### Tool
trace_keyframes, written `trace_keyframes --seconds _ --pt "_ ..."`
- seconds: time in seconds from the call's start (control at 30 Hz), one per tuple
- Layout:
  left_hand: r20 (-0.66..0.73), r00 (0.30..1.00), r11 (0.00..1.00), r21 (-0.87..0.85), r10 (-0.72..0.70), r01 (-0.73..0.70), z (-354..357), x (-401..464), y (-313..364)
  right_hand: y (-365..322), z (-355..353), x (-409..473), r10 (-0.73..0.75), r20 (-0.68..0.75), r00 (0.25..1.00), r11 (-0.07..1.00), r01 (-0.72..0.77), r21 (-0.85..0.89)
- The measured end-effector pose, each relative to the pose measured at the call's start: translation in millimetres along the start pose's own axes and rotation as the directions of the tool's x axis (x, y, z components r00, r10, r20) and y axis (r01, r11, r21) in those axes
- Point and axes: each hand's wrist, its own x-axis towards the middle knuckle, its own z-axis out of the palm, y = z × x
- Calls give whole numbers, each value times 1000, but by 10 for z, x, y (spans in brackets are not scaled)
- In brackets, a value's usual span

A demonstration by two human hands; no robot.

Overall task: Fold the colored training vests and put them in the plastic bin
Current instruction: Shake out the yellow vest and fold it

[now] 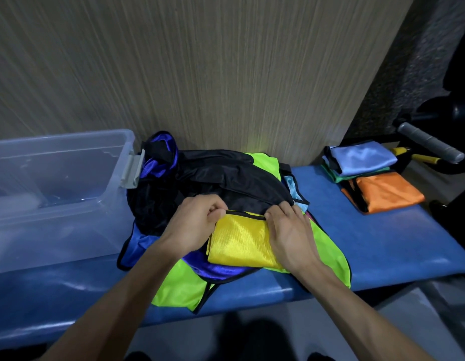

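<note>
Bench [382,243] runs across in front of me, wall [226,74] behind it. Plastic bin [57,178] sits on the bench at left. Loose vest pile [213,178] on the bench just right of the bin, touching it. Part-folded vest [239,241] lies on the pile's near side. Folded stack [369,175] on the bench at far right, well apart from the pile.

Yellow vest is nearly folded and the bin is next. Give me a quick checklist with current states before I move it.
1. Left hand grip on yellow vest: ok, pinching the top edge.
2. Right hand grip: ok, fingers on the same edge.
3. Fold compact: ok, though the underside is hidden.
4. Vest free of the pile under it: cannot tell.
5. Bin open, at left: ok.
6. Bin has room: ok.
</note>
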Motion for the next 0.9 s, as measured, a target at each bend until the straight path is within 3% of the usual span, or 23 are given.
trace_keyframes --seconds 0.1,0.2,0.27,0.37,0.47,0.67,0.8,0.9 --pt "39 994 963 -247 -99 105 9 103 -57 0 0 10 -2 -10 1000 1000 2 7" --pt "166 973 876 -430 -160 218 40 217 -86 1 -7 12 -8 -12 1000 1000 8 10" --pt "176 971 908 -358 -162 216 77 281 -130 -2 -11 11 -11 -6 1000 1000 11 6" --pt "150 980 990 -27 -134 139 151 300 -124 -18 -33 32 -4 27 1000 1000 4 3" --pt "98 989 983 162 -107 91 220 260 -61 -26 -62 67 16 107 994 1000 -13 -27" --pt "20 994 993 -39 -107 108 125 252 -59 -18 -98 161 75 218 973 997 -65 -49" --pt "-75 995 997 -46 -71 68 -104 72 0 -41 -95 205 97 226 969 995 -86 -58" --pt "-44 992 992 -59 -115 113 -135 -161 23 -58 -95 213 114 226 967 992 -99 -75"
